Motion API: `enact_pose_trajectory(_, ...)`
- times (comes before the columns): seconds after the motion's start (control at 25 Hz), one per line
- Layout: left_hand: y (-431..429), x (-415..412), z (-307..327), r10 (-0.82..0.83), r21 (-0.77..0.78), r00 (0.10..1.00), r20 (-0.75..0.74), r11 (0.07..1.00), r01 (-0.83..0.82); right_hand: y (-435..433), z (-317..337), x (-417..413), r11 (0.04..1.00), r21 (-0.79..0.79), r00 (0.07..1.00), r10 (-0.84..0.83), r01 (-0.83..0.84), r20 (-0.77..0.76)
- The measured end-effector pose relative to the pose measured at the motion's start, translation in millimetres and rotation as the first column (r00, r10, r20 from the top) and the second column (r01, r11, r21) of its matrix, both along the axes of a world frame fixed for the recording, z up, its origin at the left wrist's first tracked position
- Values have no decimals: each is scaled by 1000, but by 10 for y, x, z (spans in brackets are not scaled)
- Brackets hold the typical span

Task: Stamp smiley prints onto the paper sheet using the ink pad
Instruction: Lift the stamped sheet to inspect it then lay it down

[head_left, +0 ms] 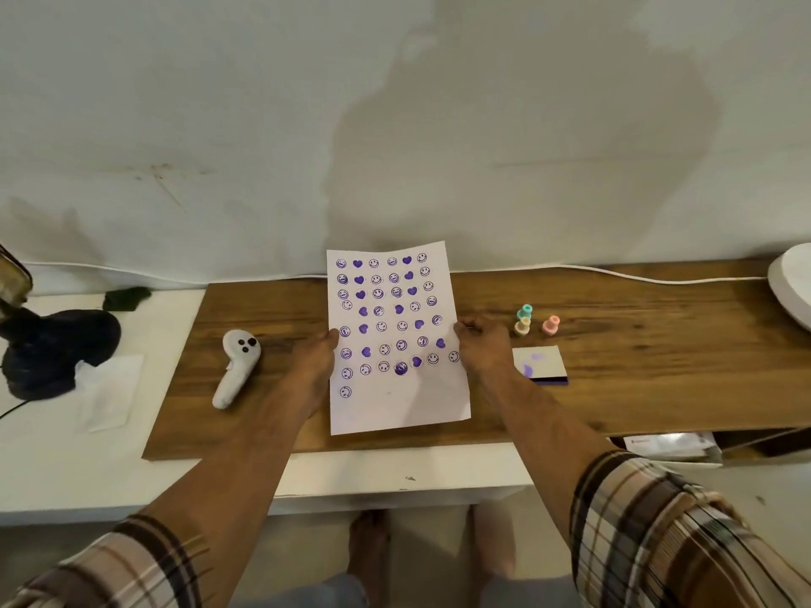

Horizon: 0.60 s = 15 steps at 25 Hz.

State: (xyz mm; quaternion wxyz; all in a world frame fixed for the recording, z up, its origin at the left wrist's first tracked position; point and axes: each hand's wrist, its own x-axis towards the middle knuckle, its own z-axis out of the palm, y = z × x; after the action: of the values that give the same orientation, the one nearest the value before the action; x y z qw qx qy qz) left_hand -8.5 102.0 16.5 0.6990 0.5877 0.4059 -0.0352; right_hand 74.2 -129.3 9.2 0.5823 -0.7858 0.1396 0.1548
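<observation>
Both hands grip the white paper sheet [397,340], covered in purple smiley and heart prints, by its side edges: the left hand [317,355] has its fingers pinched on the left edge and the right hand [480,344] is closed on the right edge, so the sheet's far end lifts off the brown wooden board [636,344]. Just right of the sheet lies the shut, purple-smudged white ink pad [540,364], and beyond the pad stand three small stamps, teal [525,311], beige [522,326] and pink [550,325]. To my eye the sheet is being shown or squared up, so it should go down flat with even pull and thumbs off the fresh ink, leaving the blank bottom strip free.
</observation>
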Motion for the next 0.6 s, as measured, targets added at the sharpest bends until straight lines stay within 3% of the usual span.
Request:
enact_pose_trajectory(0.36,13,58,-403,-49,239,999,-16,970,52,43,-327,27,982,-186,999,-23,27,24)
enact_pose_trajectory(0.6,11,118,-495,-4,466,999,-33,885,19,85,-366,51,932,-363,994,53,-14,98)
